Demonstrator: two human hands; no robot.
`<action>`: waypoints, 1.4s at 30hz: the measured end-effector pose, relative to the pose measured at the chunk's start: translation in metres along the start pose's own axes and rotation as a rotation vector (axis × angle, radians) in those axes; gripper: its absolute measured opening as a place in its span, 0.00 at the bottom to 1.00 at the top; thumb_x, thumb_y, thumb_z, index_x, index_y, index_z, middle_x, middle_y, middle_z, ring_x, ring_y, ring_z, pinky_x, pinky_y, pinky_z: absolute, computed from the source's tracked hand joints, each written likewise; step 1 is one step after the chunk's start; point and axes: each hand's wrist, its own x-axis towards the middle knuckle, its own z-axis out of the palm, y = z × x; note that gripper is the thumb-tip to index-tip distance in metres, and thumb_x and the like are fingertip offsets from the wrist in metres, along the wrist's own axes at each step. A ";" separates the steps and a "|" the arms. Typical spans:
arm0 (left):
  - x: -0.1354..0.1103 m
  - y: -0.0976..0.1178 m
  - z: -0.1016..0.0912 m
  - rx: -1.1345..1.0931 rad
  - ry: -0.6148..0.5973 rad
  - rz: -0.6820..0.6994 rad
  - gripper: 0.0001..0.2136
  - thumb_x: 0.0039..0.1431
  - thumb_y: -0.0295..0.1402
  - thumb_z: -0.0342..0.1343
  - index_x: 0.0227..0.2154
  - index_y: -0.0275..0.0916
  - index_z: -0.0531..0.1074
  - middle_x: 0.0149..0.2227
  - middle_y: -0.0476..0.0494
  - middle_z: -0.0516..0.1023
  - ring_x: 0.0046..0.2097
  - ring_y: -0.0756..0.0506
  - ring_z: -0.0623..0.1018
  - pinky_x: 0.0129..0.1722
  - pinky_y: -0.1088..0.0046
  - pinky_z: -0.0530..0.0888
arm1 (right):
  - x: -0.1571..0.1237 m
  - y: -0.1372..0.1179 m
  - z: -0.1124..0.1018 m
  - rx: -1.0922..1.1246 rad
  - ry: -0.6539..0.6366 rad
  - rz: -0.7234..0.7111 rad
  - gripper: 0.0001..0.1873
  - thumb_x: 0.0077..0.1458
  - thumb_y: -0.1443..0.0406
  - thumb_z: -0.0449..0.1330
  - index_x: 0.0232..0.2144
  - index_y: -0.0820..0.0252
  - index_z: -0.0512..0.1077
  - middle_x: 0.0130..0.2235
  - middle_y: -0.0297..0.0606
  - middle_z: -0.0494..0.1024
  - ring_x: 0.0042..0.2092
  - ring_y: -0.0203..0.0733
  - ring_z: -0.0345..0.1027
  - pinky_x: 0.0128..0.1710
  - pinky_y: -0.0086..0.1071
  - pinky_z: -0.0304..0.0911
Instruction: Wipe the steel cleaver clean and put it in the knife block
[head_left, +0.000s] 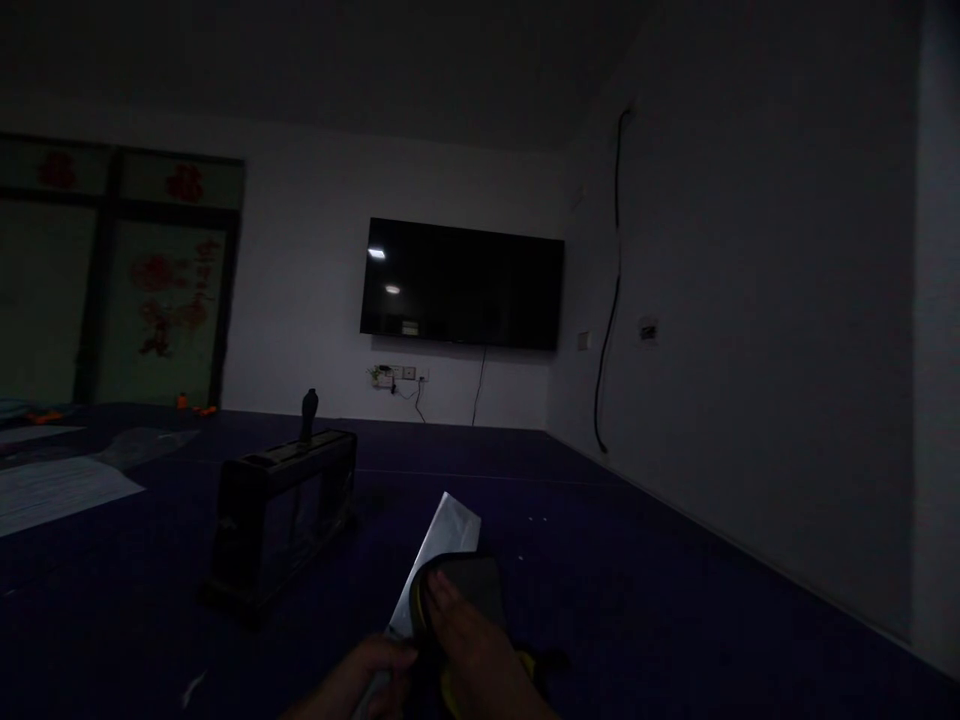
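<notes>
In dim light my left hand [360, 678] is closed round the handle of a broad-bladed knife [444, 545], whose pale blade points up and away. My right hand [474, 648] grips a dark pad with a yellow underside [469, 585] and presses it against the blade's right side. A dark knife block [277, 510] stands on the floor just left of the blade, with one black handle [309, 410] sticking up from its top.
The floor [637, 580] is dark blue. A black wall screen [461, 285] hangs ahead, with sockets [397, 375] below it. A black cable [611, 300] runs down the right wall. Glass doors with red decorations [161, 300] and pale sheets [52, 490] are at the left.
</notes>
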 end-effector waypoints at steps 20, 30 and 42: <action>-0.003 0.004 0.007 0.021 0.051 -0.021 0.23 0.55 0.46 0.51 0.10 0.40 0.55 0.07 0.58 0.50 0.10 0.55 0.52 0.13 0.78 0.49 | -0.001 -0.006 0.008 0.056 -0.040 -0.026 0.40 0.42 0.82 0.48 0.61 0.70 0.52 0.63 0.45 0.53 0.64 0.44 0.42 0.59 0.36 0.52; -0.025 0.031 0.019 0.106 -0.018 -0.021 0.16 0.61 0.41 0.50 0.23 0.35 0.67 0.16 0.58 0.63 0.16 0.56 0.61 0.19 0.79 0.62 | 0.001 -0.002 -0.004 0.061 -0.034 -0.105 0.34 0.46 0.81 0.47 0.58 0.73 0.57 0.61 0.49 0.57 0.64 0.44 0.40 0.60 0.36 0.50; -0.041 0.034 0.025 0.089 0.026 -0.025 0.11 0.60 0.38 0.52 0.35 0.34 0.69 0.30 0.50 0.72 0.27 0.53 0.71 0.26 0.76 0.71 | 0.005 -0.008 -0.013 0.015 -0.009 -0.188 0.29 0.50 0.79 0.48 0.56 0.74 0.59 0.60 0.48 0.59 0.63 0.45 0.44 0.59 0.34 0.51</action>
